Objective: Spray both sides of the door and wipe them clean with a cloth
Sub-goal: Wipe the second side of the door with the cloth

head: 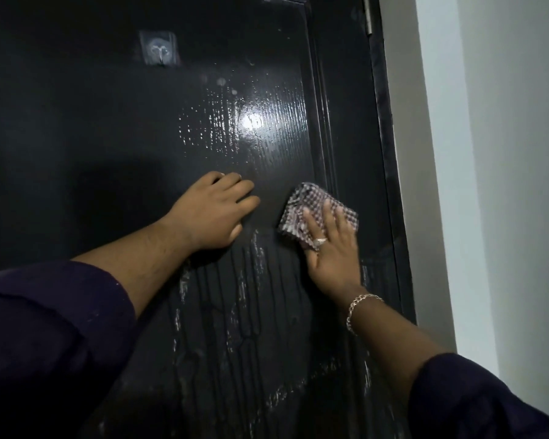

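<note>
glossy wet door [108, 137], seemingly woven cloth [301, 201]

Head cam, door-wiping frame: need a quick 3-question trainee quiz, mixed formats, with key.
1. True or false: the left hand holds a spray bottle.
2. Multiple choice: the checked cloth is A) hanging on the adhesive hook, B) pressed flat against the door by the right hand, C) draped over the hinge.
3. Fill in: liquid streaks run down the door ____ the hands.

Key: 1 false, it rests bare on the door with its fingers spread; 2 B; 3 below.
</note>
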